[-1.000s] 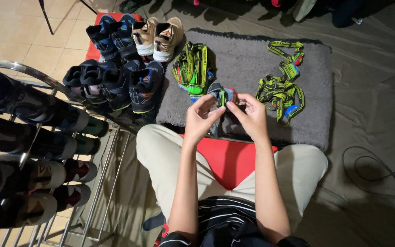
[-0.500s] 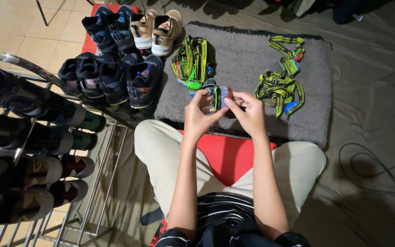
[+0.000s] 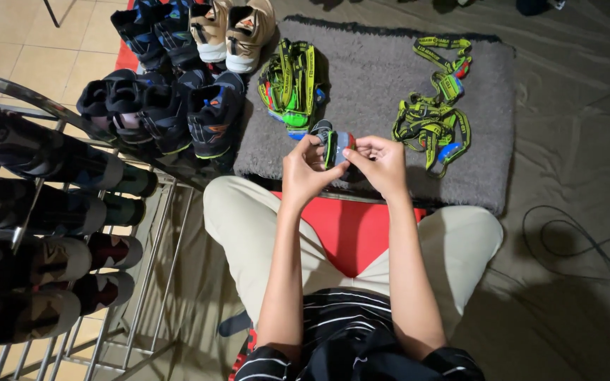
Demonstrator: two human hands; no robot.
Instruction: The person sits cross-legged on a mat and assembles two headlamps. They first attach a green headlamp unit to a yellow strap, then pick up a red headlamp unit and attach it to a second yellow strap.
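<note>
Both hands meet over the near edge of a grey mat (image 3: 390, 85), and between them sits a small headlamp (image 3: 338, 147) with a blue and dark body; the left hand (image 3: 308, 169) has its fingers closed on the lamp's left side and the right hand (image 3: 383, 164) pinches its right side, so the lamp is clamped between the two, just above the person's lap. Left of the grip stands a metal shoe rack (image 3: 150, 233), the one real holder here: its tiers carry rows of shoes lying on their sides, mostly dark with pale and reddish soles, though the lower rows are dim and hard to tell apart. Beyond the grip and a little left, a bundle of green headlamp straps (image 3: 289, 85) lies on the mat, close to the hands; beyond and to the right, a second tangle of yellow-green straps (image 3: 435, 116) lies on the same mat, near the right hand but apart from it. Farther left of the first bundle, dark sneakers (image 3: 171, 106) and a tan pair (image 3: 231, 32) stand on the floor. Under the forearms a red cushion (image 3: 351, 229) shows between the person's beige trousers. The mat rests on a grey sheet (image 3: 573, 141), where a black cable (image 3: 580, 243) loops right of the grip; tan floor tiles (image 3: 30, 42) show at far left.
</note>
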